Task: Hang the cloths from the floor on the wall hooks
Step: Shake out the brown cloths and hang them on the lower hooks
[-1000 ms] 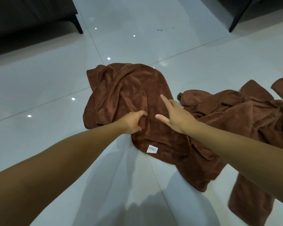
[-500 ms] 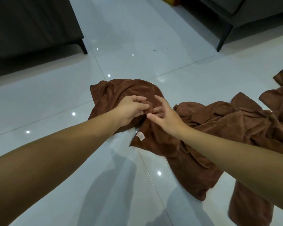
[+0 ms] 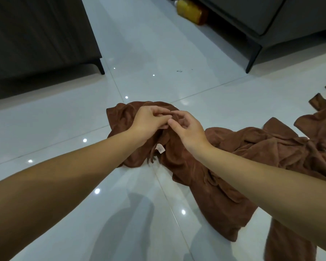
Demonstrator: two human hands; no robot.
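Mid-floor [image 3: 64,119], left hand [image 3: 149,122] and right hand [image 3: 188,132] pinch one cloth [image 3: 120,117].

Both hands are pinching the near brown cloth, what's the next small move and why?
Probably lift it straight up. The left hand and right hand both pinch a fold of the brown cloth, which lies bunched on the floor against the next cloth; raising it should separate them.

Dim, cool indoor light from overhead. Glossy floor [image 3: 64,119] shows small bright pinpoint reflections and soft grey shadows near bottom centre. Wide-angle bending at edges; tile joints curve. Forearms large and soft at bottom corners. Dark furniture [image 3: 36,34] loses detail in shade.
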